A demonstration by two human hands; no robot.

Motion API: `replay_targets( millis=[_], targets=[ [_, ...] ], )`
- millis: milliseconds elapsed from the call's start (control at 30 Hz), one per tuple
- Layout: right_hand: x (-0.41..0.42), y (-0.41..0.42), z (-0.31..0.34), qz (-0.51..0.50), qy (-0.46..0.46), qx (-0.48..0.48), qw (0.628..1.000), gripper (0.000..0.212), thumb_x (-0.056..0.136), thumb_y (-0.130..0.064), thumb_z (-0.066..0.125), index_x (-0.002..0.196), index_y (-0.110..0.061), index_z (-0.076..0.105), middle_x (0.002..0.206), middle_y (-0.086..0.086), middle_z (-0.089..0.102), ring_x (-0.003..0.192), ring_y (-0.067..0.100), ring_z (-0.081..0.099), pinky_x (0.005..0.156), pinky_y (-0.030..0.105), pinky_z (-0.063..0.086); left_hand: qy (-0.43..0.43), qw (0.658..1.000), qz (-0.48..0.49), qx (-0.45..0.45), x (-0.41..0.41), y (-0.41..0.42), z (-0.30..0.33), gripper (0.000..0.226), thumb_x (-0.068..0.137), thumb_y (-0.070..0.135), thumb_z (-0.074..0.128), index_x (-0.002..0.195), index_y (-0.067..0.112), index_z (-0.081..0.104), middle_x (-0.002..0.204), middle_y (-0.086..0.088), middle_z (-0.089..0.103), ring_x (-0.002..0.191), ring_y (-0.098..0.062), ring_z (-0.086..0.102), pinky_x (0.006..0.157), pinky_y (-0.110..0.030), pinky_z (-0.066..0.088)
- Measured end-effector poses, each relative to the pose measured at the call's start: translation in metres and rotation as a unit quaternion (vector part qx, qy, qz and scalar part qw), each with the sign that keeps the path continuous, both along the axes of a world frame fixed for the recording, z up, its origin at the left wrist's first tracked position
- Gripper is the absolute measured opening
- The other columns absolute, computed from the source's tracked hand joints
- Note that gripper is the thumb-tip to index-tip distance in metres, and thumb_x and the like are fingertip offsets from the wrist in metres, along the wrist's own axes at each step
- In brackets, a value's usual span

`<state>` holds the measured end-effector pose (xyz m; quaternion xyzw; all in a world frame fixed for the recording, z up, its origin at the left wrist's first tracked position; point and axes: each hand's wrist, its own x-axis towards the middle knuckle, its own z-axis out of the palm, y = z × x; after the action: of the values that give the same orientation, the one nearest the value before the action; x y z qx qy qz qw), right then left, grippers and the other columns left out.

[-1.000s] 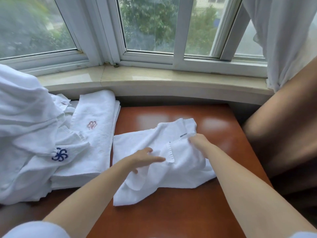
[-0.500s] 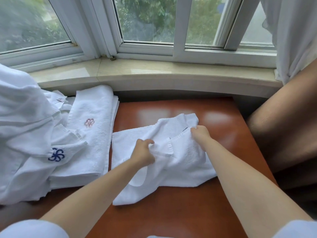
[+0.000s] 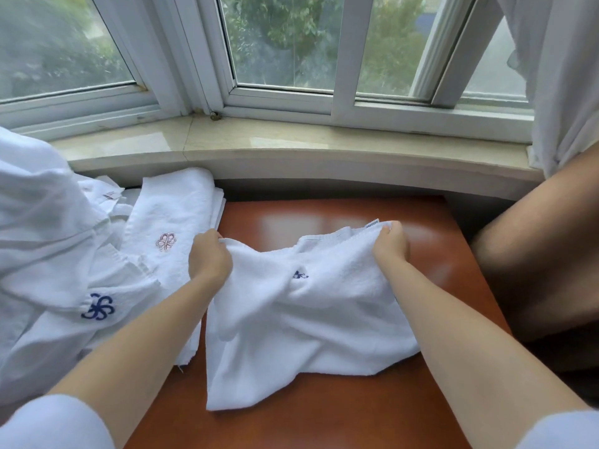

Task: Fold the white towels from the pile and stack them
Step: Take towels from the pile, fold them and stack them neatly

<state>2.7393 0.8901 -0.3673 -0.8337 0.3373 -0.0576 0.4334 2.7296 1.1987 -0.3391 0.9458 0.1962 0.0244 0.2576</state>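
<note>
At the left, the unfolded pile crowds the folded towel and could be dragged over it. The towel on the surface is gripped at its far corners by the left hand and right hand; uneven pulling could skew the fold. No containers are seen.

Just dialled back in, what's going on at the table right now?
A person is working on one white towel on the reddish-brown table. The left hand and right hand each grip a far corner, lifting that edge while the near part lies crumpled on the table; it isn't folded yet. To the left sit a folded towel with a pink emblem and a loose pile of white towels, one showing a blue emblem.
</note>
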Motion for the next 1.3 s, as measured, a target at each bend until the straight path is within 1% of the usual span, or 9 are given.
replay_targets(
  millis=[133, 300, 433, 567, 700, 800, 967, 1100, 1300],
  targets=[
    [0.02, -0.002, -0.009, -0.036, 0.001, -0.031, 0.999, 0.017, 0.101, -0.02, 0.027, 0.096, -0.018, 0.044, 0.091, 0.005, 0.052, 0.081, 0.028, 0.047, 0.069, 0.03, 0.034, -0.005, 0.999, 0.051, 0.002, 0.016, -0.001, -0.014, 0.014, 0.094, 0.003, 0.042, 0.105, 0.002, 0.05, 0.113, -0.02, 0.051, 0.097, -0.041, 0.055, 0.075, -0.04, 0.039],
    [0.042, 0.003, -0.034, 0.04, 0.128, -0.08, 0.988, 0.034, 0.101, -0.02, 0.033, 0.122, -0.005, 0.056, 0.127, 0.016, 0.051, 0.118, 0.034, 0.047, 0.095, 0.035, 0.04, 0.25, 0.963, -0.054, 0.079, 0.03, 0.002, -0.044, 0.032, 0.09, 0.004, 0.045, 0.121, -0.004, 0.049, 0.126, -0.022, 0.054, 0.116, -0.038, 0.053, 0.092, -0.04, 0.045],
    [0.048, 0.004, -0.051, 0.035, 0.165, -0.09, 0.982, 0.036, 0.096, -0.019, 0.042, 0.127, -0.008, 0.056, 0.135, 0.014, 0.04, 0.124, 0.032, 0.036, 0.096, 0.032, 0.037, 0.311, 0.935, -0.105, 0.137, 0.043, 0.004, -0.061, 0.034, 0.097, 0.016, 0.043, 0.126, -0.002, 0.048, 0.128, -0.018, 0.055, 0.118, -0.033, 0.054, 0.094, -0.036, 0.044],
    [0.062, 0.0, -0.052, 0.05, 0.149, -0.042, 0.987, 0.031, 0.091, -0.015, 0.043, 0.113, -0.006, 0.063, 0.127, 0.017, 0.047, 0.102, 0.033, 0.053, 0.077, 0.029, 0.042, 0.359, 0.885, -0.176, 0.24, 0.055, 0.002, -0.056, 0.029, 0.098, 0.015, 0.042, 0.121, 0.006, 0.057, 0.125, -0.008, 0.06, 0.117, -0.023, 0.057, 0.089, -0.024, 0.045],
    [0.07, -0.001, -0.046, 0.094, 0.154, 0.001, 0.984, 0.017, 0.088, -0.017, 0.05, 0.088, -0.014, 0.066, 0.089, 0.007, 0.059, 0.076, 0.027, 0.052, 0.055, 0.024, 0.033, 0.385, 0.826, -0.274, 0.306, 0.053, -0.006, -0.047, 0.034, 0.093, 0.004, 0.042, 0.124, 0.008, 0.057, 0.128, -0.006, 0.057, 0.121, -0.023, 0.053, 0.092, -0.027, 0.04],
    [0.067, -0.001, -0.044, 0.123, 0.171, -0.007, 0.978, 0.018, 0.087, -0.016, 0.048, 0.072, -0.017, 0.057, 0.076, 0.003, 0.058, 0.074, 0.027, 0.052, 0.055, 0.024, 0.034, 0.402, 0.817, -0.293, 0.293, 0.055, -0.002, -0.044, 0.035, 0.089, -0.001, 0.045, 0.122, 0.003, 0.059, 0.128, -0.014, 0.057, 0.118, -0.026, 0.055, 0.093, -0.03, 0.045],
    [0.048, -0.003, -0.033, 0.137, 0.19, -0.05, 0.971, 0.026, 0.096, -0.029, 0.041, 0.078, -0.014, 0.054, 0.086, 0.008, 0.057, 0.077, 0.029, 0.051, 0.067, 0.027, 0.036, 0.471, 0.808, -0.294, 0.198, 0.044, 0.003, -0.034, 0.032, 0.09, 0.001, 0.049, 0.12, -0.002, 0.061, 0.12, -0.017, 0.065, 0.09, -0.028, 0.066, 0.056, -0.022, 0.05],
    [0.036, -0.012, -0.02, 0.134, 0.188, -0.077, 0.97, 0.021, 0.094, -0.018, 0.041, 0.077, -0.016, 0.053, 0.085, 0.007, 0.055, 0.081, 0.028, 0.048, 0.067, 0.026, 0.036, 0.413, 0.829, -0.331, 0.181, 0.028, 0.012, -0.028, 0.027, 0.091, 0.013, 0.048, 0.111, 0.011, 0.065, 0.117, -0.007, 0.065, 0.106, -0.024, 0.061, 0.08, -0.03, 0.048],
    [0.021, -0.012, 0.0, 0.126, 0.179, -0.133, 0.967, 0.036, 0.09, -0.012, 0.047, 0.055, -0.018, 0.038, 0.062, 0.003, 0.044, 0.072, 0.028, 0.046, 0.048, 0.024, 0.026, 0.415, 0.861, -0.288, 0.049, 0.011, 0.022, -0.031, 0.021, 0.08, 0.011, 0.055, 0.061, 0.017, 0.051, 0.057, 0.0, 0.048, 0.042, -0.012, 0.04, 0.04, -0.014, 0.031]
  ],
)
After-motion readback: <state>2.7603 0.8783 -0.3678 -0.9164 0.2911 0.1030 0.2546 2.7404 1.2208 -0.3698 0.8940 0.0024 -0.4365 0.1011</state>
